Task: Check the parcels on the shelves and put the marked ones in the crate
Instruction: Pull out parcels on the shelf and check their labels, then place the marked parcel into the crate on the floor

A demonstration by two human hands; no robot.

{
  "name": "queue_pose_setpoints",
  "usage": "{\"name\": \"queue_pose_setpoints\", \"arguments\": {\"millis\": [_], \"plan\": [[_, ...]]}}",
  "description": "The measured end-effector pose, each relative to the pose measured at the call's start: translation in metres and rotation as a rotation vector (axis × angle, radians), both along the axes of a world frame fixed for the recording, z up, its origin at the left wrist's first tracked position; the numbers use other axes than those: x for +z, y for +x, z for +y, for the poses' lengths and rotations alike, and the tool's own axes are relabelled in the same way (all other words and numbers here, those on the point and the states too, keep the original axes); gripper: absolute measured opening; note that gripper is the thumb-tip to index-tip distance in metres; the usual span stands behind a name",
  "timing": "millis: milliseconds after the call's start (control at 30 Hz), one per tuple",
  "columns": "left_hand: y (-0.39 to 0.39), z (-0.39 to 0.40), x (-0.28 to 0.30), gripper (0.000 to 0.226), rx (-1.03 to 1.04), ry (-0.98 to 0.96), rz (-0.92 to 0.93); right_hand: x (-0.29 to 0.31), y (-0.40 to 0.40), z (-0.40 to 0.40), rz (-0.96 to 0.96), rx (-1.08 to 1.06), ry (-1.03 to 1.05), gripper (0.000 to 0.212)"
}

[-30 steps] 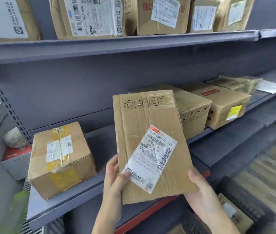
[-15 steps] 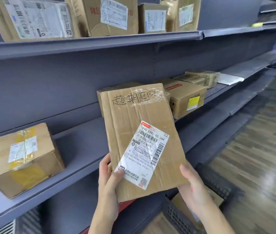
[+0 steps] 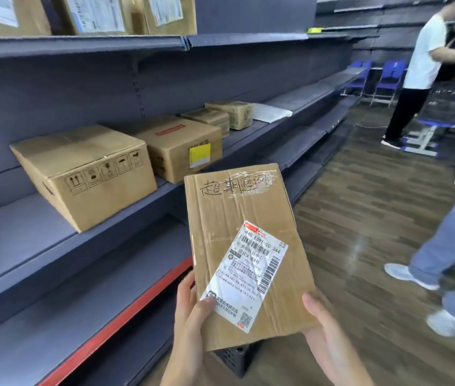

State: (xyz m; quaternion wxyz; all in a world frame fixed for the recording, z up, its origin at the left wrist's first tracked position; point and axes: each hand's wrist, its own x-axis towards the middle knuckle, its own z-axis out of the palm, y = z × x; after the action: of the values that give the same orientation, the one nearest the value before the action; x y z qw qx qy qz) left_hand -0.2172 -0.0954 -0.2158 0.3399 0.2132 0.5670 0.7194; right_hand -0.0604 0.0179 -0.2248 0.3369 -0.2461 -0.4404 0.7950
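Risk first: parcel (image 3: 245, 252) is flat and wide, held only at its bottom edge, so it is top-heavy above the fingers and could tip or slip out on the way down. Left hand (image 3: 193, 310) pinches the bottom-left corner, thumb pressed on the label (image 3: 245, 277), other fingers curled behind the left edge. Right hand (image 3: 323, 327) cups the bottom-right corner from beneath, thumb on the front face near the edge, other fingers hidden behind, so their spread cannot be told. The thumb sits on glossy label, likely slick, so grip there may slide.

Crate (image 3: 234, 358) shows only as a dark corner directly below the fingers, mostly hidden by the parcel. Drop is near blind; parcel edge could catch the crate rim or miss it. Shelf (image 3: 126, 240) edge lies just left of the left fingers and could be clipped. A person's legs (image 3: 448, 246) stand well right of the right fingers, probably no clash.

Parcel is in the air in front of the shelf, near upright, touching nothing but the hands. Long axis runs from the fingers up and away, leaning slightly left at top. Handwritten marking (image 3: 237, 186) sits at the far end, opposite the fingers; printed face toward the camera.
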Motion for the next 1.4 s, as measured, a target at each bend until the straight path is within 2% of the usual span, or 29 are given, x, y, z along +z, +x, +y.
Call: {"name": "queue_pose_setpoints", "arguments": {"millis": [133, 167, 233, 267, 300, 333, 400, 433, 533, 667, 767, 867, 1000, 1067, 1100, 1167, 1267, 1400], "plan": [[0.02, 0.03, -0.009, 0.081, -0.046, -0.033, -0.013, -0.009, 0.025, 0.016, -0.036, -0.094, -0.123, 0.087], [0.021, 0.038, -0.012, 0.081, -0.048, -0.036, -0.031, -0.005, 0.025, 0.019, -0.071, -0.123, -0.155, 0.078], [0.019, 0.056, -0.018, 0.08, -0.052, -0.044, -0.066, -0.007, 0.021, 0.037, -0.119, -0.245, -0.243, 0.032], [0.017, 0.068, -0.02, 0.08, -0.054, -0.048, -0.076, -0.007, 0.016, 0.049, -0.161, -0.284, -0.287, 0.022], [0.014, 0.081, -0.021, 0.08, -0.056, -0.047, -0.081, -0.007, 0.013, 0.06, -0.195, -0.25, -0.29, 0.025], [0.009, 0.094, -0.021, 0.08, -0.06, -0.045, -0.084, -0.015, 0.016, 0.07, -0.173, -0.182, -0.246, 0.039], [-0.004, 0.121, -0.02, 0.076, -0.075, -0.046, -0.081, -0.015, 0.007, 0.096, -0.17, -0.176, -0.256, 0.081], [-0.011, 0.134, -0.02, 0.072, -0.085, -0.044, -0.084, -0.01, -0.003, 0.112, -0.184, -0.19, -0.276, 0.084], [-0.035, 0.165, -0.023, 0.069, -0.092, -0.039, -0.111, -0.003, -0.023, 0.149, -0.214, -0.101, -0.138, 0.055], [-0.067, 0.198, -0.029, 0.076, -0.05, -0.061, -0.117, -0.004, -0.058, 0.202, -0.307, -0.001, -0.078, 0.042], [-0.09, 0.219, -0.037, 0.068, -0.012, -0.088, -0.12, -0.014, -0.084, 0.232, -0.371, 0.037, -0.059, 0.027], [-0.107, 0.24, -0.045, 0.055, 0.046, -0.093, -0.147, -0.024, -0.11, 0.261, -0.427, 0.105, -0.037, 0.023], [-0.119, 0.27, -0.054, 0.062, 0.158, -0.111, -0.143, -0.04, -0.139, 0.309, -0.503, 0.201, 0.061, 0.027], [-0.124, 0.288, -0.059, 0.059, 0.223, -0.117, -0.147, -0.046, -0.155, 0.335, -0.526, 0.254, 0.097, 0.011], [-0.125, 0.298, -0.061, 0.057, 0.257, -0.113, -0.15, -0.051, -0.163, 0.348, -0.508, 0.261, 0.117, 0.01], [-0.125, 0.316, -0.063, 0.054, 0.336, -0.113, -0.159, -0.055, -0.177, 0.374, -0.509, 0.297, 0.132, 0.011], [-0.119, 0.341, -0.066, 0.049, 0.451, -0.145, -0.137, -0.069, -0.196, 0.41, -0.596, 0.416, 0.229, 0.026], [-0.111, 0.368, -0.08, 0.05, 0.588, -0.185, -0.161, -0.076, -0.217, 0.445, -0.632, 0.604, 0.334, 0.012]]}}
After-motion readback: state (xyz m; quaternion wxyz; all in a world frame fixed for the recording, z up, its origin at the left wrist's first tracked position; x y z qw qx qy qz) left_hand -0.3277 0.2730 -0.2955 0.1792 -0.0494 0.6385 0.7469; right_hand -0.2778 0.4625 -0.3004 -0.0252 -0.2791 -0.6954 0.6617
